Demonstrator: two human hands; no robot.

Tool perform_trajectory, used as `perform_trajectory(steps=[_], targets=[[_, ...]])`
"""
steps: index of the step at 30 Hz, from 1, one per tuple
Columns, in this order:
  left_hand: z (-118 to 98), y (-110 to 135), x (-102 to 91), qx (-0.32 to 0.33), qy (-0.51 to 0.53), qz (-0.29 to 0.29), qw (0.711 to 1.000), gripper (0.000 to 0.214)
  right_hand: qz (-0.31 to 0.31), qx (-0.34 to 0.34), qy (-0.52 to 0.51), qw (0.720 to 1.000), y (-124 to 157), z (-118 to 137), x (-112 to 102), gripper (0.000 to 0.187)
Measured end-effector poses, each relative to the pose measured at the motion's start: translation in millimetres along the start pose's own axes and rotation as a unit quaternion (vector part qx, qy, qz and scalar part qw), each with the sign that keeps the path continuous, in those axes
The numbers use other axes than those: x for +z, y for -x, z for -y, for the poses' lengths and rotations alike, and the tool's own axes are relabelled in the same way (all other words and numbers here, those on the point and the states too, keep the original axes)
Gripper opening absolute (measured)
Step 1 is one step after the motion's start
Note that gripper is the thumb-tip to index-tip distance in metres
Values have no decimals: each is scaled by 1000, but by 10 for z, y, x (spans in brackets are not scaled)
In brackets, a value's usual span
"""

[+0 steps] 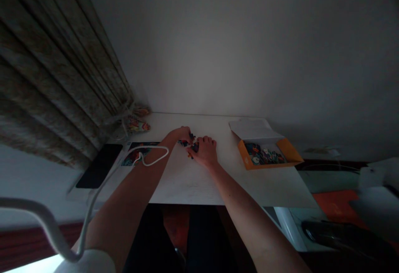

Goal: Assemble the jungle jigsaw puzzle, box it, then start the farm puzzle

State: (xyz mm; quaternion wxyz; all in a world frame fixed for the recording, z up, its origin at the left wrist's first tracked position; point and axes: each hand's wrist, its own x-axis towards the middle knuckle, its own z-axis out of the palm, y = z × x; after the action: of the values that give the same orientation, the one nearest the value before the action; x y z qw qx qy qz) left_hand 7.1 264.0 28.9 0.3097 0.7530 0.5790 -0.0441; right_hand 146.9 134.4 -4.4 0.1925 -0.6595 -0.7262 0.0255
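Small dark jigsaw puzzle pieces (184,143) lie joined on the white table (187,185), between my two hands. My left hand (182,133) reaches in from the upper left, its fingers closed on a dark puzzle piece (192,136) at the cluster's far edge. On the cluster's right side rests my right hand (205,150). Its thumb and index finger are around some pieces, while the other fingers are bent against the tabletop. An orange-tinged piece (189,155) shows by the right thumb. The fingers hide part of the cluster.
An orange box (247,156) with its lid raised holds many loose puzzle pieces (264,154) on the right. To the left are a printed picture (134,156), a black flat device (99,166) and snack packets (137,124). A white cable (109,177) loops across my left forearm.
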Motion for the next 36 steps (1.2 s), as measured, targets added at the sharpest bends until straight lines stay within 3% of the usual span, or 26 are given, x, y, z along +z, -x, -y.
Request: perform_trajectory(steps=[3, 9, 14, 19, 23, 27, 31, 36], targets=[[-33, -6, 4, -12, -6, -16, 1000, 28, 6, 12, 8, 1000, -1, 6, -6, 60], [62, 180, 57, -12, 37, -81, 996, 52, -2, 8, 7, 1000, 4, 1, 6, 60], [292, 507, 197, -8, 170, -135, 976, 46, 6, -4, -5, 1000, 12, -7, 10, 54], [466, 975, 407, -3, 223, -139, 965, 38, 12, -6, 2, 1000, 14, -5, 24, 48], [381, 1346, 625, -8, 203, -191, 960, 22, 9, -15, -1, 1000, 17, -28, 42, 41], [195, 1546, 857, -28, 167, -237, 957, 17, -3, 17, -87, 996, -5, -121, 77, 32], [77, 1566, 974, -19, 149, -252, 956, 20, -59, 95, -228, 967, -47, -218, 93, 36], [14, 1425, 875, 1, 137, -215, 967, 35, -103, 141, -321, 931, 7, -275, 23, 48]])
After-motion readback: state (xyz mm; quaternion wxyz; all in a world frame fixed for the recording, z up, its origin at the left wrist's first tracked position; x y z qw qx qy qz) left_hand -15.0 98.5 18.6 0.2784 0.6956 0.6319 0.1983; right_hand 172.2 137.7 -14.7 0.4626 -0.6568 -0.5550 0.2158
